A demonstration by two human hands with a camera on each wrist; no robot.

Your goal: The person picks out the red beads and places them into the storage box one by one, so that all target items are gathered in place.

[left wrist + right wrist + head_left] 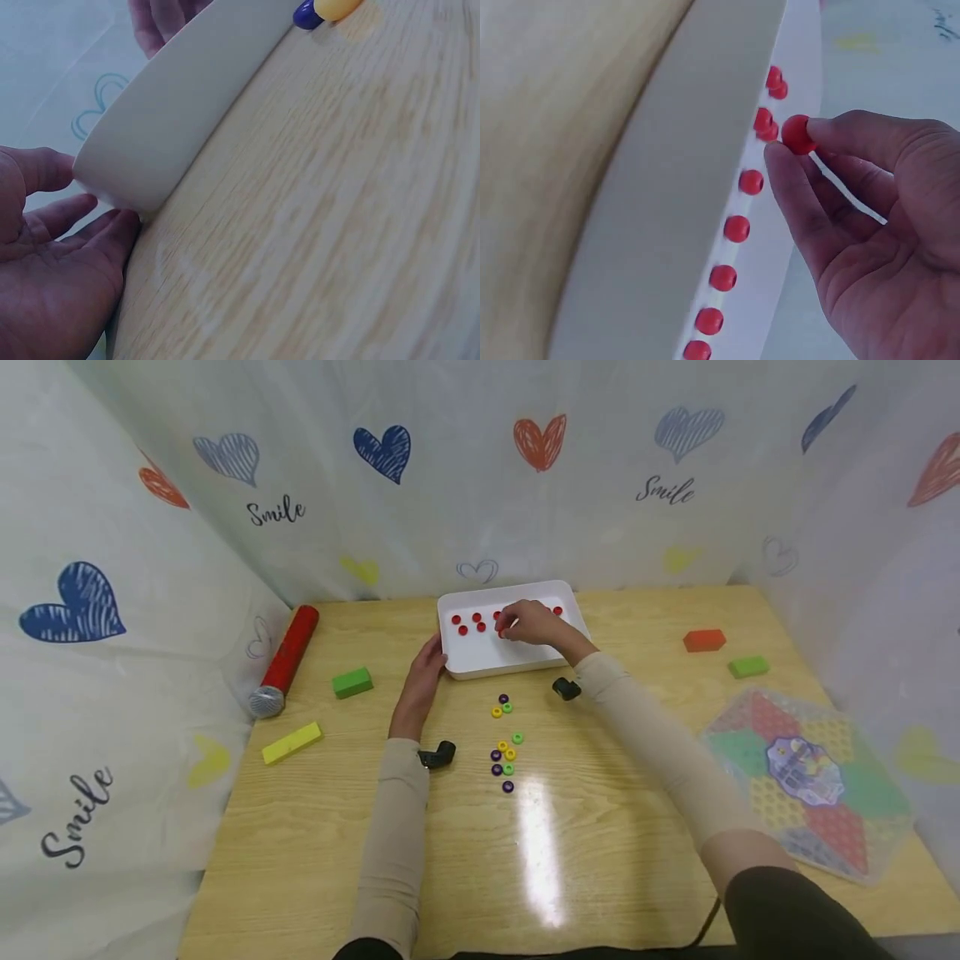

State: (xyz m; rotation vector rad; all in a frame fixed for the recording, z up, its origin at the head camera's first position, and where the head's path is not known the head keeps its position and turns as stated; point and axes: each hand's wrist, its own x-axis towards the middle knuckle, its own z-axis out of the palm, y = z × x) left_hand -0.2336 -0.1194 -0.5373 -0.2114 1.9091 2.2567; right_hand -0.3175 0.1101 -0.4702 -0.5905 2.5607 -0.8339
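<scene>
Near the back of the table sits a white tray [483,662] with several red beads [482,627] lying in rows inside it. My left hand [422,682] holds the tray at its front left corner, thumb at the rim and fingers against the outer wall in the left wrist view. Over the tray, my right hand [534,623] pinches one red bead [798,135] between thumb and fingertip. Other red beads [736,229] line up along the tray wall in the right wrist view. In the head view, this hand covers part of the rows.
Loose purple, yellow and green beads [510,754] lie on the table before the tray. Left are a red microphone [288,652], a green block [352,682] and a yellow block [292,743]. Right are red [704,641] and green blocks [748,667] and a hexagonal box [840,777].
</scene>
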